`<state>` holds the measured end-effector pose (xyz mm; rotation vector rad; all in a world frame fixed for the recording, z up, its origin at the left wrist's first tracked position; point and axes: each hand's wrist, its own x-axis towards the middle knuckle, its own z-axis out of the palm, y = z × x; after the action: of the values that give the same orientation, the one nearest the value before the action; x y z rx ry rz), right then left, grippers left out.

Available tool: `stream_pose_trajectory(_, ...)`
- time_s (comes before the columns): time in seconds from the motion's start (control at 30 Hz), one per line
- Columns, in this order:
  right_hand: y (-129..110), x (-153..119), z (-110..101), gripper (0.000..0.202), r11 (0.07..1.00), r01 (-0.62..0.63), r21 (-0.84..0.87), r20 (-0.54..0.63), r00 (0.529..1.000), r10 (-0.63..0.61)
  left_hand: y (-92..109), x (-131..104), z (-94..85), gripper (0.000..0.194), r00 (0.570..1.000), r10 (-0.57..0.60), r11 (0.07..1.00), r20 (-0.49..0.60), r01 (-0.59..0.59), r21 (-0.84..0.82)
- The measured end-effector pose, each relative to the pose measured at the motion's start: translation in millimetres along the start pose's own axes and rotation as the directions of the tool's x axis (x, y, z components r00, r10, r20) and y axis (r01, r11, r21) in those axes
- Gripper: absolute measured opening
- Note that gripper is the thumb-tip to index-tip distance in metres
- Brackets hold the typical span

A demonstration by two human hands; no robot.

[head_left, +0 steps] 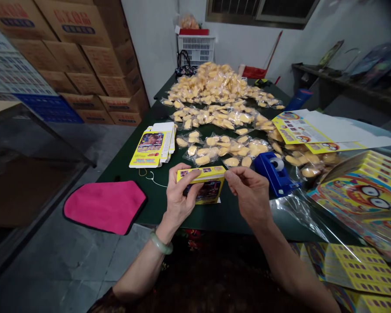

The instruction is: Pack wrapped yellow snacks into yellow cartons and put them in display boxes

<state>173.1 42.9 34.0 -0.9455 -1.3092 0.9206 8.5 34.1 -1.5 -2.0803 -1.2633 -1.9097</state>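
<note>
My left hand [180, 195] is closed around the left part of a small yellow printed box [211, 191], its thumb on the near face and fingers along the top. My right hand [250, 191] pinches at the box's upper right corner, thumb and forefinger together; whether something thin lies between them I cannot make out. Just right of that hand stands a blue tape dispenser [273, 174] with a roll in it. Flattened yellow and white boxes [153, 145] lie in a stack to the left. Beyond the box are small clear bags of yellow pieces [230, 150].
A big heap of bagged yellow pieces [215, 82] covers the far table. Printed sheets [306, 126] and packed display boxes [371, 195] crowd the right side. A pink cloth [106, 206] overhangs the table's left edge. Cartons [107, 61] are stacked by the wall.
</note>
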Motion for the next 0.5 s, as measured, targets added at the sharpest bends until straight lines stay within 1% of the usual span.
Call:
stream_pose_trajectory(0.1, -2.1, -4.0, -3.9, 0.013, 0.959, 0.174, -0.224, -0.021, 0.983, -0.184, 0.8, 2.1, 2.0, 0.025, 1.0, 0.003, 1.0, 0.006, -0.003, -0.03)
stream_pose_trajectory(0.17, 2.0, -6.9, -6.2, 0.009, 0.912, 0.27, -0.308, -0.035, 0.955, -0.295, 1.2, 3.3, 3.9, 0.025, 1.0, 0.012, 0.999, 0.017, -0.011, -0.045)
stream_pose_trajectory(0.2, 5.4, -7.7, -7.3, 0.004, 0.892, 0.308, -0.33, -0.046, 0.939, -0.341, 1.2, 3.7, 4.8, 0.025, 1.0, 0.017, 0.998, 0.02, -0.016, -0.053)
stream_pose_trajectory(0.27, 13.1, -7.8, -9.0, 0.015, 0.847, 0.389, -0.363, -0.025, 0.904, -0.426, 1.2, 4.1, 6.1, 0.026, 1.0, 0.021, 0.998, 0.019, -0.02, -0.062)
stream_pose_trajectory(0.33, 20.1, -5.7, -10.2, 0.024, 0.778, 0.5, -0.382, 0.053, 0.852, -0.521, 0.8, 4.5, 5.7, 0.025, 1.0, 0.022, 0.998, 0.013, -0.021, -0.059)
stream_pose_trajectory(0.4, 25.5, -2.5, -10.8, 0.024, 0.71, 0.594, -0.378, 0.122, 0.792, -0.598, 0.1, 5.9, 2.9, 0.025, 0.999, 0.031, 0.999, 0.022, -0.03, -0.043)
stream_pose_trajectory(0.43, 27.7, -1.0, -11.1, 0.023, 0.692, 0.62, -0.37, 0.129, 0.772, -0.622, -0.7, 7.2, 0.8, 0.027, 0.998, 0.043, 0.999, 0.035, -0.042, -0.03)
stream_pose_trajectory(0.5, 31.1, 1.1, -11.6, 0.022, 0.689, 0.638, -0.345, 0.123, 0.758, -0.641, -3.1, 11.5, -4.1, 0.033, 0.993, 0.082, 0.997, 0.082, -0.081, -0.012)
